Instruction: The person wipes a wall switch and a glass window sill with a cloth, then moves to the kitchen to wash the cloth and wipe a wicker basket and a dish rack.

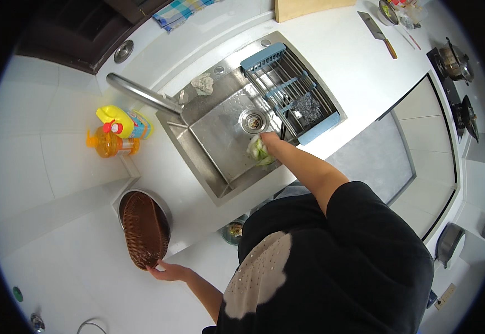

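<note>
My left hand (168, 271) grips the near end of a brown oval woven basket (144, 225), thumb and fingers at its rim. The basket is tilted over a round metal bowl (161, 202) at the counter's left end, hiding much of it. My right hand (270, 141) is down in the stainless steel sink (217, 133), holding a clump of pale green leafy vegetable (260, 150) near its front wall. The fingers are partly hidden. Just beyond that hand is the drain (254, 121), with small scraps in its strainer.
A blue-ended draining rack (269, 56) spans the sink's right side, a steel scourer (308, 109) in it. The faucet (142, 94) reaches over the left corner. Yellow (119, 119) and orange (109, 142) bottles stand left. A cleaver (376, 33) lies on the right counter.
</note>
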Tool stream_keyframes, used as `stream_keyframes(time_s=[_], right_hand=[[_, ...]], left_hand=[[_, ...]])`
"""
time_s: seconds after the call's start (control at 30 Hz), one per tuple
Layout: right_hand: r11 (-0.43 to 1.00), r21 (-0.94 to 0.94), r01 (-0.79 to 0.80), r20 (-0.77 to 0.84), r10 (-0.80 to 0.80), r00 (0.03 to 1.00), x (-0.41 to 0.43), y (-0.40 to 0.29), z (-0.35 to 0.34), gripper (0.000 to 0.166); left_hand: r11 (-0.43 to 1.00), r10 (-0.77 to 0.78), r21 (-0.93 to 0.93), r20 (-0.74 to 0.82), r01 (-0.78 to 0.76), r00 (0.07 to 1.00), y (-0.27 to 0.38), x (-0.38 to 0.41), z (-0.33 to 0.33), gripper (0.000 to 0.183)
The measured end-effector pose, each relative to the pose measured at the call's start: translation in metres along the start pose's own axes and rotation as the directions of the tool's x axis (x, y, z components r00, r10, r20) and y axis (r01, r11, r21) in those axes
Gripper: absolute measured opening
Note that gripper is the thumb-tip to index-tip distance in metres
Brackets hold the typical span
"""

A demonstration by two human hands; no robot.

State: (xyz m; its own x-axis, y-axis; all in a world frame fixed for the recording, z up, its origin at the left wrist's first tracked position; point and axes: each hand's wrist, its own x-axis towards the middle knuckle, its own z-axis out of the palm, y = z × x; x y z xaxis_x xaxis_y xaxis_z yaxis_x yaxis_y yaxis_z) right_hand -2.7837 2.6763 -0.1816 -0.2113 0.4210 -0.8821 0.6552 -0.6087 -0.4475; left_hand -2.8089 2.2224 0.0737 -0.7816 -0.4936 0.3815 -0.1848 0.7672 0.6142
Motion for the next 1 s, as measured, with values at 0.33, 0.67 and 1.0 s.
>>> stream_keyframes(time_s=[0.33, 0.67, 1.0], right_hand=[[-0.439, -0.818, 0.373, 0.409, 0.014, 0.913, 0.192, 0.076, -0.011, 0.021], [-0.842, -0.427, 0.330, 0.348, 0.184, 0.919, 0.202, 0.094, -0.018, 0.026], [-0.090, -0.672, 0.735, 0.740, -0.115, 0.663, 0.033, -0.004, 0.015, 0.033]], left_hand=[[0.892, -0.106, -0.371, 0.385, 0.259, 0.917, 0.095, -0.068, 0.029, 0.049], [0.824, -0.032, -0.382, 0.705, 0.418, 0.709, 0.125, -0.110, 0.066, 0.050], [0.849, 0.524, -0.458, 0.794, -0.263, 0.309, 0.144, -0.088, 0.161, 0.035]])
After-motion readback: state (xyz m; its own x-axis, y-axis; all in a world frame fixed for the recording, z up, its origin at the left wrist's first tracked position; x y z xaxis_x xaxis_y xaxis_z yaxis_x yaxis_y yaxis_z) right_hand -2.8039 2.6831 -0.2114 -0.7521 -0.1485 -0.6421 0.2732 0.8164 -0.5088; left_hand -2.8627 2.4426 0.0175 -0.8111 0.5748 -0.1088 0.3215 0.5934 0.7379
